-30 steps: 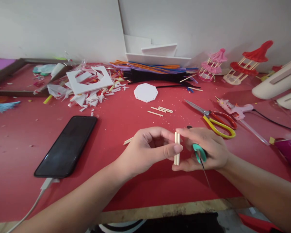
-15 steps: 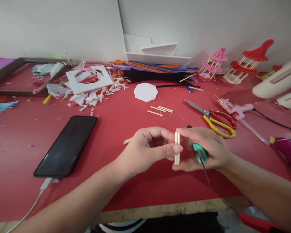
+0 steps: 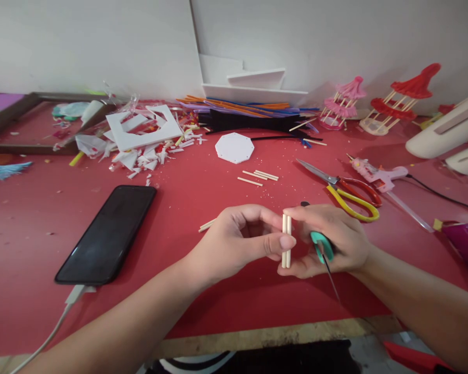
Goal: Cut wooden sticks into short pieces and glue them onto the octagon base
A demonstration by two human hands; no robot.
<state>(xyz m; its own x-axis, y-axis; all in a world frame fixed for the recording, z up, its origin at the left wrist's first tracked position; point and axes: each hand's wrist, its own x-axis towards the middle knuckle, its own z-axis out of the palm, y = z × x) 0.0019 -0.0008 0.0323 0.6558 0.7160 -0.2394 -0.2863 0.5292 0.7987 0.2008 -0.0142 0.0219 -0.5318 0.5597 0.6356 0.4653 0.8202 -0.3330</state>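
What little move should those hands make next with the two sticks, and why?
I'd probably have the right hand gently even up the two sticks: its fingers sit at their top and bottom ends, while the left hand pinches them upright, side by side.

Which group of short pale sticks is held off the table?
The side-by-side pair pinched by the left hand. The loose sticks in front of the white octagon and the partly hidden ones left of that hand lie on the table.
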